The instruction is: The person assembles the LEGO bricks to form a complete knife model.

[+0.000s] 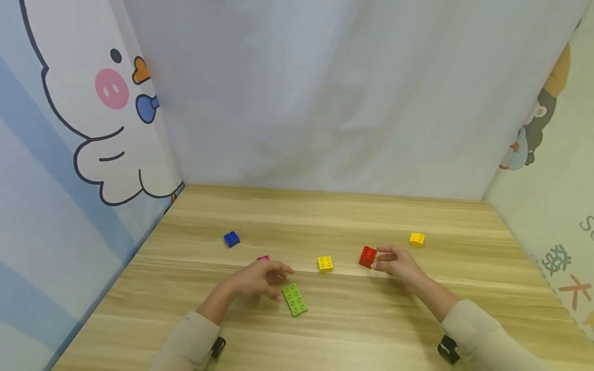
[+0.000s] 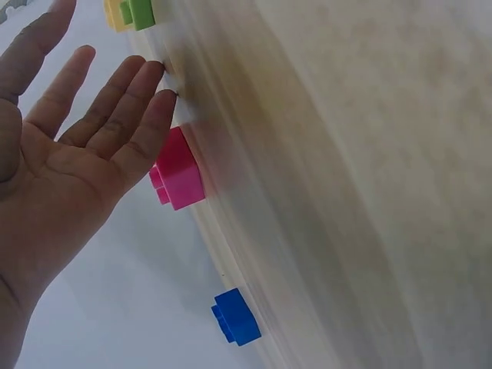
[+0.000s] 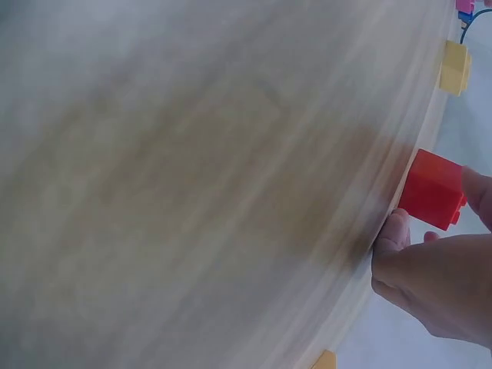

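My left hand [image 1: 254, 278] hovers with its fingers spread, holding nothing. Just right of its thumb lies a long lime-green toy building brick [image 1: 294, 299], studs up. A pink brick [image 2: 178, 171] sits beyond the left hand, mostly covered by it in the head view. At the right, the thumb and fingertips of my right hand [image 1: 398, 264] are at the near right side of a red brick [image 1: 368, 256]. In the right wrist view they reach the edges of the red brick [image 3: 432, 190] without wrapping round it; whether they touch is hard to tell.
A yellow brick [image 1: 325, 264] lies between the hands. Another yellow brick [image 1: 416, 239], with a sloped look, is at the back right. A blue brick [image 1: 231, 239] stands at the back left. Curtains [image 1: 325, 93] border the wooden table [image 1: 371, 330].
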A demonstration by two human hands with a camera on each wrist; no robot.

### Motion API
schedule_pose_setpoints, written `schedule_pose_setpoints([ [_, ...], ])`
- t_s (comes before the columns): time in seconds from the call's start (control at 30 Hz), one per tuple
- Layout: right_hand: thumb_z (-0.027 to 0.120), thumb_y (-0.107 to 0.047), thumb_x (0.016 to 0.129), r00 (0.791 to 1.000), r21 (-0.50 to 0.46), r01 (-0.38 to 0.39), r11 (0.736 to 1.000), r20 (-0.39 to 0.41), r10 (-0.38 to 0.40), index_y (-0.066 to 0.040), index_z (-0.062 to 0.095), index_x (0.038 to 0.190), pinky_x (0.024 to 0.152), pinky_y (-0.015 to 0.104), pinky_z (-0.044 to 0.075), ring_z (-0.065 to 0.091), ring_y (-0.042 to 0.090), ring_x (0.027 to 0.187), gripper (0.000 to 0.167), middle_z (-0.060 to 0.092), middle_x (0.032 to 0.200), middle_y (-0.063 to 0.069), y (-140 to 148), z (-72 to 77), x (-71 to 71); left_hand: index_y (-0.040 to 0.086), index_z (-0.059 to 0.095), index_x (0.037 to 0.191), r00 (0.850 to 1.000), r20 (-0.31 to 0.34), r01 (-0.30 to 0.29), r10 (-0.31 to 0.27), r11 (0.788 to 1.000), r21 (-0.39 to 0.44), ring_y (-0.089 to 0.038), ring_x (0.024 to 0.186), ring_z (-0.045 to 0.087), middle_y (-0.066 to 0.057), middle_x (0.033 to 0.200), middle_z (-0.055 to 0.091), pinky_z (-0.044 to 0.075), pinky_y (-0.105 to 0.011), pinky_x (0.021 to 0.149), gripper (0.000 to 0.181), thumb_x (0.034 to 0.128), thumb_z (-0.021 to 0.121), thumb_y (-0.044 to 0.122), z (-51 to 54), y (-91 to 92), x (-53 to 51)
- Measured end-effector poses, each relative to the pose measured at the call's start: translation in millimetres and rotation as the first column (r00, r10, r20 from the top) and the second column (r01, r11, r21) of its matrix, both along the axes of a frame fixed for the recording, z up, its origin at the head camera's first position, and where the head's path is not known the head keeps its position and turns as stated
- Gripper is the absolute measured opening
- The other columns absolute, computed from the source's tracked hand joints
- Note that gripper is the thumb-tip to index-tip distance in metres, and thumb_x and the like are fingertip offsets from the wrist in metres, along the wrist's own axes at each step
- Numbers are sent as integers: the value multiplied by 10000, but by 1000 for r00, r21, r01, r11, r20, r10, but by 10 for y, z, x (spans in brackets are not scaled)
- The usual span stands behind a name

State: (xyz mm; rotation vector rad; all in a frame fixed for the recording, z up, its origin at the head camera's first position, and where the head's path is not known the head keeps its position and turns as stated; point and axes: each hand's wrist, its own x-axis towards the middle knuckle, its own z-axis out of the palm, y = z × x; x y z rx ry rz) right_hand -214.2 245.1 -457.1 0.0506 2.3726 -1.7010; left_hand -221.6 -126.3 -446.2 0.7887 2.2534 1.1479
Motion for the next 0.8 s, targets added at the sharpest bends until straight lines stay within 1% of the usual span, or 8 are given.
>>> schedule_pose_setpoints([
  [0.17, 689, -50, 816, 1000, 22, -13, 1000, -6, 13, 91, 400, 1317, 833, 386, 470, 494, 327, 1025, 595, 492, 1165, 274, -35, -16, -41, 54, 583, 1227, 999, 37, 12, -11, 1000, -29, -314, 1110, 511, -128, 1181, 569, 393, -461, 949, 525, 734, 748, -13, 19, 37, -34],
  [0.27, 688, -41, 814, 1000, 41, -6, 999, -2, 6, 89, 413, 1305, 798, 356, 472, 491, 305, 991, 578, 502, 1137, 246, -46, -21, -51, 81, 605, 1207, 999, 45, 13, -10, 997, -70, -312, 1112, 504, -92, 1179, 560, 389, -469, 949, 515, 724, 740, -35, 30, 69, -42],
  [0.33, 683, -37, 815, 1000, 47, 1, 999, -7, -1, 88, 426, 1294, 774, 342, 473, 493, 300, 975, 558, 505, 1123, 237, -51, -17, -54, 103, 622, 1191, 999, 31, 16, -13, 995, -101, -300, 1098, 506, -68, 1155, 553, 394, -469, 940, 511, 714, 743, -36, 27, 86, -46],
  [0.43, 678, -36, 820, 1000, 66, 13, 998, -12, -12, 86, 451, 1271, 731, 331, 475, 500, 283, 938, 519, 521, 1095, 218, -63, -19, -52, 123, 646, 1160, 999, -10, 32, -34, 990, -140, -280, 1045, 516, -47, 1092, 540, 413, -461, 906, 498, 697, 751, -27, 18, 109, -48],
  [0.57, 689, -42, 815, 1000, 88, 26, 996, -12, -25, 92, 482, 1227, 685, 316, 460, 496, 255, 881, 480, 538, 1043, 187, -79, -30, -43, 146, 679, 1115, 997, -47, 52, -60, 984, -171, -236, 975, 509, -30, 1018, 510, 433, -412, 853, 478, 679, 759, -31, -25, 134, -47],
  [0.7, 689, -55, 819, 1000, 100, 24, 995, -14, -23, 95, 489, 1212, 682, 317, 457, 493, 251, 865, 466, 535, 1027, 180, -103, -23, -44, 183, 703, 1071, 997, -63, 31, -44, 981, -193, -210, 941, 498, -18, 977, 482, 445, -363, 809, 463, 672, 754, -46, -48, 144, -46],
  [0.8, 686, -60, 821, 1000, 106, 21, 994, -18, -20, 94, 488, 1213, 687, 318, 458, 495, 254, 873, 466, 534, 1032, 182, -125, -8, -59, 202, 709, 1055, 996, -82, 4, -22, 977, -211, -211, 925, 499, -15, 967, 480, 452, -359, 786, 466, 664, 749, -50, -43, 149, -49],
])
